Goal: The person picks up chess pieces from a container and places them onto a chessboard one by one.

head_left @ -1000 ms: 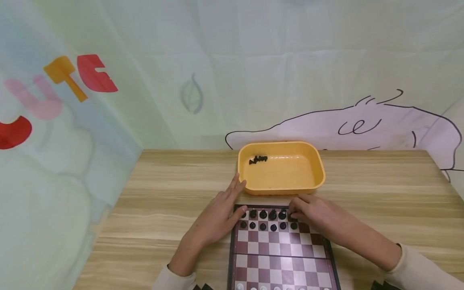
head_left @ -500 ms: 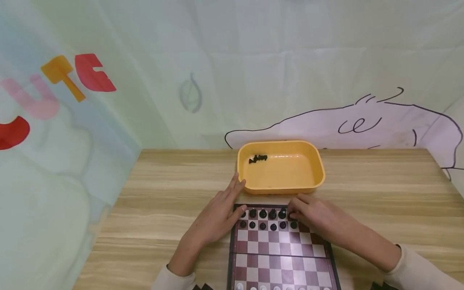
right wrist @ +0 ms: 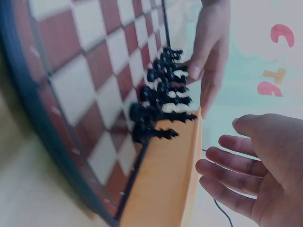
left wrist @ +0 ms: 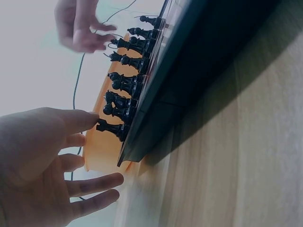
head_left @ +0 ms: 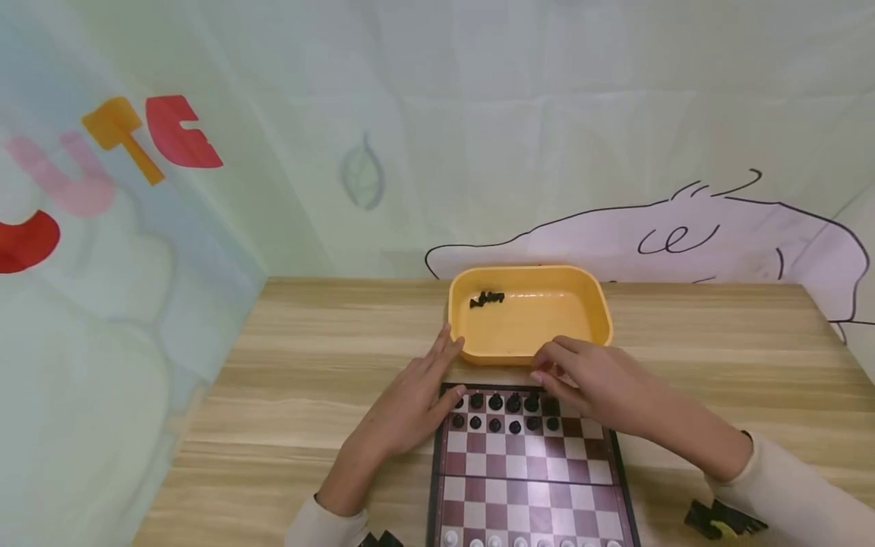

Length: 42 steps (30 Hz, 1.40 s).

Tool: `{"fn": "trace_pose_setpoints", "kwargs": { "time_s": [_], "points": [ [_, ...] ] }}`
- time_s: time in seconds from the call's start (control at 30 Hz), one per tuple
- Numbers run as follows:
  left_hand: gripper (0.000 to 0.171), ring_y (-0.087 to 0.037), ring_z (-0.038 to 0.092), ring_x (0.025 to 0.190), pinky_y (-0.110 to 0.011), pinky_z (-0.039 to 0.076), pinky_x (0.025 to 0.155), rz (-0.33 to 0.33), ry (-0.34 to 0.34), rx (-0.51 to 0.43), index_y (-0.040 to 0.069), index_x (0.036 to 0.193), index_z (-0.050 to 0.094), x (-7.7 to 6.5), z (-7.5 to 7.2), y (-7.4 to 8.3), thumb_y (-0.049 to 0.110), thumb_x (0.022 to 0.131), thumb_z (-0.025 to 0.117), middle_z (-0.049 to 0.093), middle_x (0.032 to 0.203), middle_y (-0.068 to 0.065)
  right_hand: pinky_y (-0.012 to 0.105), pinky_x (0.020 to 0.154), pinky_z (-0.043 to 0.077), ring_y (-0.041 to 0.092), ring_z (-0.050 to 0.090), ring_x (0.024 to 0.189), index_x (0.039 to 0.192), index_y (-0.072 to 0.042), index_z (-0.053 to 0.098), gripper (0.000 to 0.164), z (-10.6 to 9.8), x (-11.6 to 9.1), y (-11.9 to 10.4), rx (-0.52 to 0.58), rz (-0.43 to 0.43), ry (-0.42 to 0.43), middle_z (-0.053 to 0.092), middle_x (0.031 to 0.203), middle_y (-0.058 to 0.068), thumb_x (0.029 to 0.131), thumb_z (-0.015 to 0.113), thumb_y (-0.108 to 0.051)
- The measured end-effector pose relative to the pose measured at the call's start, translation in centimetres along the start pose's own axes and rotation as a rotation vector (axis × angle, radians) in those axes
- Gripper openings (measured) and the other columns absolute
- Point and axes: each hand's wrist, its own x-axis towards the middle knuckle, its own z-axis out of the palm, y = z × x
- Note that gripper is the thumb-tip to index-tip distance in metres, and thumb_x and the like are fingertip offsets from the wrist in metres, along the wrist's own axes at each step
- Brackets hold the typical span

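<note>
A chessboard lies on the table with black chess pieces in two rows at its far end. My left hand lies along the board's far left corner with straight fingers. Its thumb tip is at the top of the corner rook, and its fingertips reach the near left corner of the yellow tray. Over the board's far edge hangs my right hand, close to the tray's front wall. In the right wrist view its fingers are loosely bent, with nothing seen between them.
Several small black pieces lie in the tray's back left corner. White chess pieces line the near end of the board, cut off by the frame. A printed cloth hangs behind the wooden table.
My right hand has lifted off the back-row piece right of the others and moved up toward the tray, its fingers loosened. The left hand has stayed put.
</note>
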Motion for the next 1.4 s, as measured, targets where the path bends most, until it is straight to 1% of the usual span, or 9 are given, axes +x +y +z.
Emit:
{"fn": "trace_pose_setpoints", "kwargs": {
  "time_s": [0.13, 0.23, 0.4, 0.6, 0.77, 0.97, 1.1, 1.23, 1.4],
  "points": [
    [0.066, -0.020, 0.026, 0.135, -0.043, 0.029, 0.103, -0.003, -0.008, -0.005, 0.032, 0.152, 0.008, -0.1, 0.0, -0.1, 0.044, 0.098, 0.043, -0.007, 0.157, 0.009, 0.020, 0.058, 0.046, 0.000, 0.054, 0.073, 0.101, -0.025, 0.061, 0.016, -0.4, 1.9, 0.3, -0.020, 0.016, -0.013, 0.060, 0.092, -0.013, 0.095, 0.053, -0.038],
    [0.065, -0.020, 0.030, 0.133, -0.043, 0.031, 0.102, -0.013, -0.013, -0.011, 0.030, 0.153, 0.011, -0.2, 0.0, -0.1, 0.045, 0.098, 0.043, -0.007, 0.156, 0.011, 0.020, 0.060, 0.046, 0.001, 0.054, 0.075, 0.100, -0.023, 0.061, 0.015, -0.3, 3.1, 0.7, -0.007, -0.001, -0.020, 0.060, 0.091, -0.012, 0.095, 0.054, -0.035],
    [0.065, -0.020, 0.031, 0.132, -0.042, 0.032, 0.102, -0.011, -0.020, -0.009, 0.032, 0.152, 0.010, -0.3, 0.0, -0.2, 0.045, 0.098, 0.042, -0.007, 0.157, 0.010, 0.022, 0.061, 0.046, 0.003, 0.053, 0.072, 0.098, -0.020, 0.062, 0.013, 0.2, 5.0, 1.5, -0.010, -0.010, -0.030, 0.060, 0.087, -0.011, 0.094, 0.057, -0.032],
    [0.065, -0.020, 0.030, 0.133, -0.043, 0.032, 0.102, -0.009, -0.022, -0.008, 0.030, 0.153, 0.011, -0.3, -0.1, -0.2, 0.046, 0.098, 0.043, -0.006, 0.157, 0.008, 0.025, 0.061, 0.047, 0.006, 0.054, 0.072, 0.098, -0.018, 0.062, 0.013, 0.9, 7.3, 2.5, -0.028, 0.016, -0.099, 0.061, 0.087, -0.008, 0.094, 0.057, -0.030],
    [0.066, -0.020, 0.031, 0.133, -0.042, 0.032, 0.102, -0.015, -0.020, -0.003, 0.032, 0.152, 0.009, -0.3, -0.2, -0.2, 0.044, 0.098, 0.044, -0.006, 0.157, 0.009, 0.025, 0.062, 0.048, 0.007, 0.055, 0.076, 0.102, -0.017, 0.062, 0.017, 1.7, 9.1, 3.1, -0.045, 0.031, -0.134, 0.062, 0.093, -0.006, 0.094, 0.057, -0.031],
    [0.067, -0.020, 0.035, 0.129, -0.041, 0.034, 0.101, -0.009, -0.021, -0.005, 0.034, 0.152, 0.008, -0.4, -0.3, -0.1, 0.043, 0.097, 0.046, -0.002, 0.158, 0.007, 0.028, 0.066, 0.049, 0.010, 0.057, 0.080, 0.105, -0.012, 0.063, 0.020, 2.5, 11.0, 3.7, -0.020, 0.020, -0.150, 0.064, 0.097, -0.003, 0.092, 0.060, -0.027],
    [0.068, -0.020, 0.036, 0.129, -0.041, 0.034, 0.100, -0.011, -0.018, -0.004, 0.034, 0.152, 0.007, -0.5, -0.4, -0.2, 0.043, 0.097, 0.046, 0.000, 0.158, 0.005, 0.030, 0.070, 0.050, 0.011, 0.058, 0.083, 0.106, -0.009, 0.064, 0.020, 3.2, 12.3, 4.1, -0.009, 0.030, -0.181, 0.065, 0.099, 0.001, 0.090, 0.063, -0.021],
    [0.066, -0.022, 0.036, 0.129, -0.042, 0.033, 0.101, -0.002, -0.017, -0.009, 0.032, 0.152, 0.008, -0.5, -0.3, 0.0, 0.046, 0.097, 0.043, -0.001, 0.158, 0.005, 0.031, 0.073, 0.049, 0.012, 0.057, 0.084, 0.107, -0.009, 0.067, 0.020, 3.8, 13.2, 4.3, -0.039, 0.047, -0.209, 0.066, 0.100, 0.003, 0.088, 0.064, -0.015],
    [0.067, -0.022, 0.035, 0.130, -0.042, 0.032, 0.101, -0.004, -0.017, -0.002, 0.035, 0.152, 0.006, -0.6, -0.3, 0.0, 0.046, 0.097, 0.044, -0.005, 0.157, 0.009, 0.030, 0.068, 0.048, 0.012, 0.054, 0.079, 0.106, -0.011, 0.070, 0.020, 4.3, 13.9, 4.3, -0.097, 0.055, -0.253, 0.066, 0.099, 0.003, 0.088, 0.062, -0.012]
  ]
}}
